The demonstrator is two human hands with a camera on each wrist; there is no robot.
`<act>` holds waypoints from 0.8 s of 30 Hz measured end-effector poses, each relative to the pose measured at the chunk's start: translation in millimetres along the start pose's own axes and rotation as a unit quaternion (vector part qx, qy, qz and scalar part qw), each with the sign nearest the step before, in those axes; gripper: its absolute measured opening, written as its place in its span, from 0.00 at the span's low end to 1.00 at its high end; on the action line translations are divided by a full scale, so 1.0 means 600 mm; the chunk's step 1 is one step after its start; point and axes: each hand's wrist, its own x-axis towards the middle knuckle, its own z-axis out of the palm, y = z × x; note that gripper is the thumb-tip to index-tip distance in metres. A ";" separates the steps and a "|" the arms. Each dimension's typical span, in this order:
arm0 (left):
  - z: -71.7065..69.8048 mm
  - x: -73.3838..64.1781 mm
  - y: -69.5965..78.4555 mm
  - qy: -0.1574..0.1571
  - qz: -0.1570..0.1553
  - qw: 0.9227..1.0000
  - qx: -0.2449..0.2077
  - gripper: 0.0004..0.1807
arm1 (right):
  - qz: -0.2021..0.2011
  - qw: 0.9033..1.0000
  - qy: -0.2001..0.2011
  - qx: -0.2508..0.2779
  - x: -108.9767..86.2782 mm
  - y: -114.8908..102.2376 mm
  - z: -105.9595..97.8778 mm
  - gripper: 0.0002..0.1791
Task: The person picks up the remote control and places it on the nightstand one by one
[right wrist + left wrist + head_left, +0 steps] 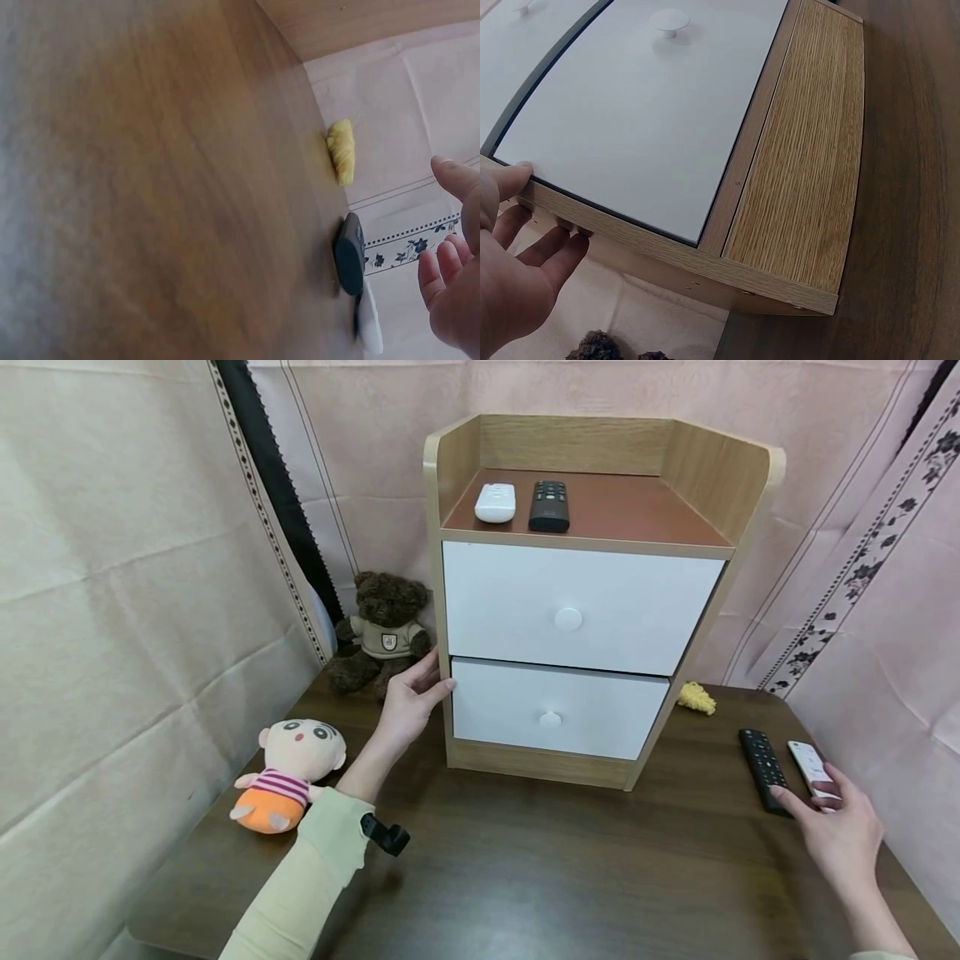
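A small wooden cabinet (540, 768) with two white drawers stands on the table. My left hand (412, 697) grips its left side panel, thumb on the front edge and fingers bent against the side (525, 277). At the right, my right hand (843, 827) hovers by a black remote control (763, 768) and a white remote control (810, 764) lying side by side. In the right wrist view that hand (457, 285) is apart from both, its fingers loosely bent and holding nothing. Both drawers, the upper (510, 602) and the lower (495, 710), are closed.
On the cabinet's top lie another white remote (496, 503) and another black remote (549, 507). A brown teddy bear (388, 610) sits left of the cabinet, behind a striped plush doll (288, 777). A yellow item (696, 698) lies at the cabinet's right. Curtains (150, 568) surround the table (525, 868).
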 end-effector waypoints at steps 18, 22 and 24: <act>0.000 0.000 0.001 0.002 -0.006 1.000 -0.003 0.34 | 0.022 0.998 -0.041 -0.035 -0.005 0.033 0.008 0.44; 0.000 0.000 0.002 0.001 -0.005 1.000 -0.003 0.34 | 0.036 0.997 -0.045 -0.045 -0.006 0.038 0.011 0.44; -0.001 0.000 0.002 0.001 -0.004 1.000 -0.005 0.34 | 0.042 0.997 -0.049 -0.044 -0.006 0.040 0.013 0.44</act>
